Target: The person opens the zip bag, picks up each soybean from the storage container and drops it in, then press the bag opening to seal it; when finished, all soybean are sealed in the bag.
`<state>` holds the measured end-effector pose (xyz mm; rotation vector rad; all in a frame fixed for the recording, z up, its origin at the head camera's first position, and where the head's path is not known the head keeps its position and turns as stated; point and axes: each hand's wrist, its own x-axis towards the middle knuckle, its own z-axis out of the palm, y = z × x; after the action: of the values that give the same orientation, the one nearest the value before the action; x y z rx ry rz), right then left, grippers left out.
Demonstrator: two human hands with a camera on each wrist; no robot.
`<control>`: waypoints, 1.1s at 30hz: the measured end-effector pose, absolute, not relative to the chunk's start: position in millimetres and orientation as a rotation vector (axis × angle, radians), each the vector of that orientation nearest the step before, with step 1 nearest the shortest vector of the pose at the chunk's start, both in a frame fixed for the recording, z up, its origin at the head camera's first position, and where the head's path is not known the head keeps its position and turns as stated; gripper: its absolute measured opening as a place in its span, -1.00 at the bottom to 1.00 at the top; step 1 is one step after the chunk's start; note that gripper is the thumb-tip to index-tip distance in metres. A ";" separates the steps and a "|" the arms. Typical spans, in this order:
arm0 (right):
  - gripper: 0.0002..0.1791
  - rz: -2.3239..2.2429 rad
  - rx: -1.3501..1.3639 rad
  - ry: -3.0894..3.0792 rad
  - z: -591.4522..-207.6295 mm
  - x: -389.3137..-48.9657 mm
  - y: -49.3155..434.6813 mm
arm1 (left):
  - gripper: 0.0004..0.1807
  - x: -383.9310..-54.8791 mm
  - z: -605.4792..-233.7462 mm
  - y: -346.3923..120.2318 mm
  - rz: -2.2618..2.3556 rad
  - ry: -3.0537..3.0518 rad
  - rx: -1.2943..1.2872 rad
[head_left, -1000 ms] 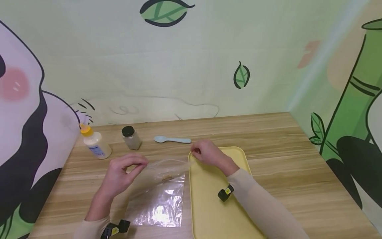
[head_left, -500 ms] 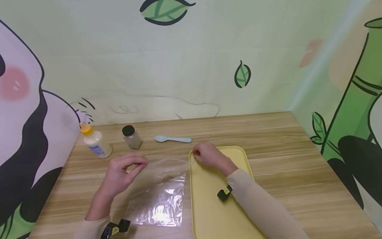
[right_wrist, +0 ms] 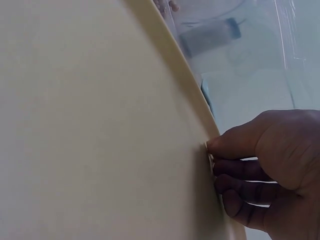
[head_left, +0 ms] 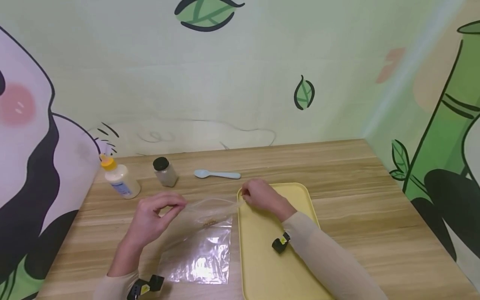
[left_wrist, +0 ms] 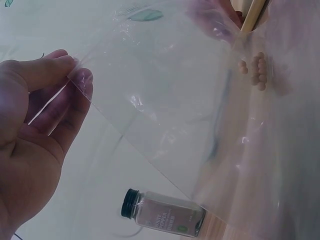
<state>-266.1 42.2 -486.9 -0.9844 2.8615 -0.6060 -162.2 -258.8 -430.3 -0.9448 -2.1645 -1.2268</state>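
Observation:
A clear plastic bag lies between my hands, its mouth edge lifted off the table. My left hand pinches the bag's upper left corner between thumb and fingers; in the left wrist view the film stretches away from those fingers. Several small tan balls show through the film. My right hand pinches the bag's right end above the left rim of a yellow tray. In the right wrist view its thumb and fingers meet at the tray rim, and the pinched bit of film is barely visible.
Behind the bag stand a white bottle with a yellow cap and a pepper jar with a black lid. A light blue spoon lies to the jar's right. A printed wall rises at the table's back edge.
Almost nothing differs. My right hand has shifted very slightly, while my left hand and the bag stay in place.

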 end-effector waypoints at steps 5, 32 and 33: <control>-0.92 -0.595 -0.999 2.869 -487.9 -265.8 42.4 | -0.68 -162.6 -430.8 -258.4 -1.222 -2.151 -0.958; -0.88 -0.636 -1.022 2.899 -471.3 -259.0 50.7 | -0.68 -161.0 -429.8 -259.5 -1.201 -2.210 -0.909; -0.89 -0.637 -1.030 2.903 -469.6 -258.1 51.2 | -0.68 -160.9 -429.8 -259.5 -1.203 -2.210 -0.908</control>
<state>-258.1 51.2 -469.6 -1.0295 2.9030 -0.6367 -160.9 -259.5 -429.8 -0.9084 -2.2104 -1.2034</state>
